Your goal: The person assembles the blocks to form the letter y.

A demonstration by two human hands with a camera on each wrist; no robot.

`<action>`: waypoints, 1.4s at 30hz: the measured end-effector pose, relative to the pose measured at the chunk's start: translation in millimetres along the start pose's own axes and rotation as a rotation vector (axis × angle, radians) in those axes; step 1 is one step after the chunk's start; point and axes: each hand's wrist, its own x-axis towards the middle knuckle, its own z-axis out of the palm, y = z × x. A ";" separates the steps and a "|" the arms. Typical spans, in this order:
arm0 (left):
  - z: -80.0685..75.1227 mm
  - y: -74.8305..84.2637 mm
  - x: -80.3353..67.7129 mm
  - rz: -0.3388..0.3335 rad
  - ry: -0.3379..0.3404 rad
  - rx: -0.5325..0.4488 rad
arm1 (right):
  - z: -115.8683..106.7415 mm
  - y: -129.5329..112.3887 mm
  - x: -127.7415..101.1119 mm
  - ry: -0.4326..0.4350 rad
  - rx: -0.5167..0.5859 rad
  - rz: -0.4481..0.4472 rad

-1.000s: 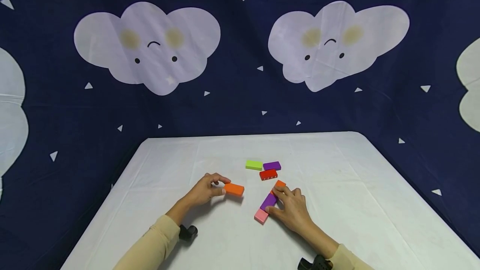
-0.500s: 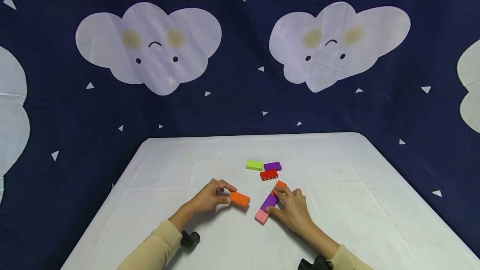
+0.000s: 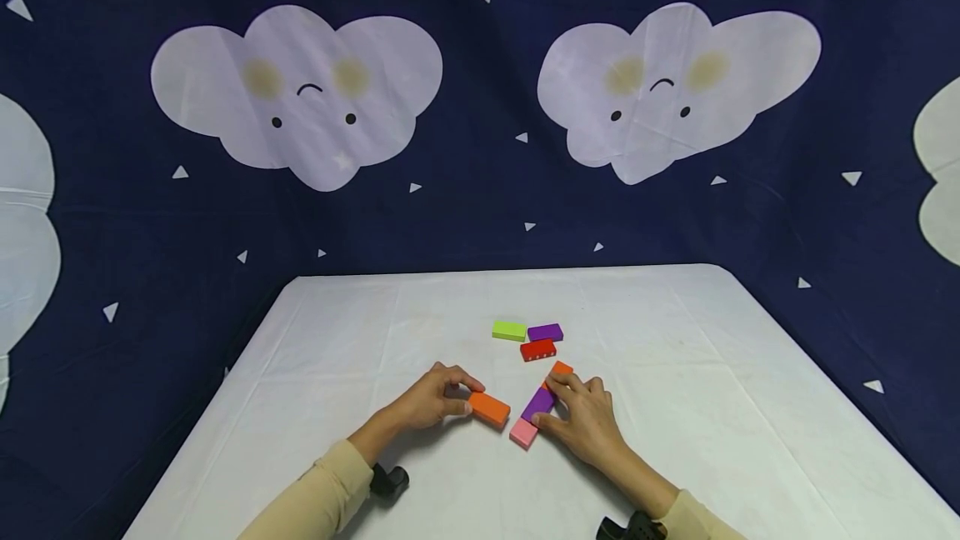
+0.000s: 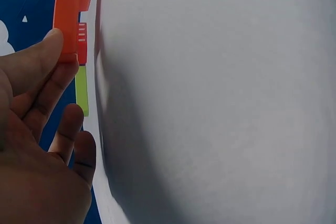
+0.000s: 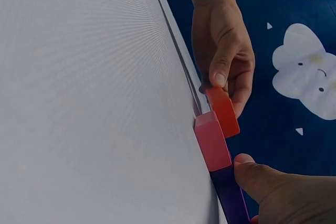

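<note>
On the near half of the white table [image 3: 675, 407], beside the pink block [image 3: 522, 432]: left hand [image 3: 431, 400] curled around one end of an orange block [image 3: 489, 409], pinching it just left of the pink one. Right hand [image 3: 585, 419] resting with bent fingers on the purple block [image 3: 538, 403], touching the pink block's far end. Just beyond, a second orange block [image 3: 558, 370] under the fingertips. Farther back, well apart from the pink block, lay a red block [image 3: 537, 349], a green block [image 3: 508, 330] and another purple block [image 3: 545, 332].
</note>
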 end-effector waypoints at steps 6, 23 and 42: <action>3.2 -0.4 1.4 -0.001 -0.008 0.020 | -0.7 -0.7 0.3 -0.018 0.006 0.015; 9.3 4.6 5.1 -0.012 -0.018 0.060 | 0.3 0.0 -0.2 0.009 0.003 -0.002; 13.7 10.8 2.5 -0.071 0.134 0.041 | 1.5 0.8 0.5 0.019 0.001 -0.010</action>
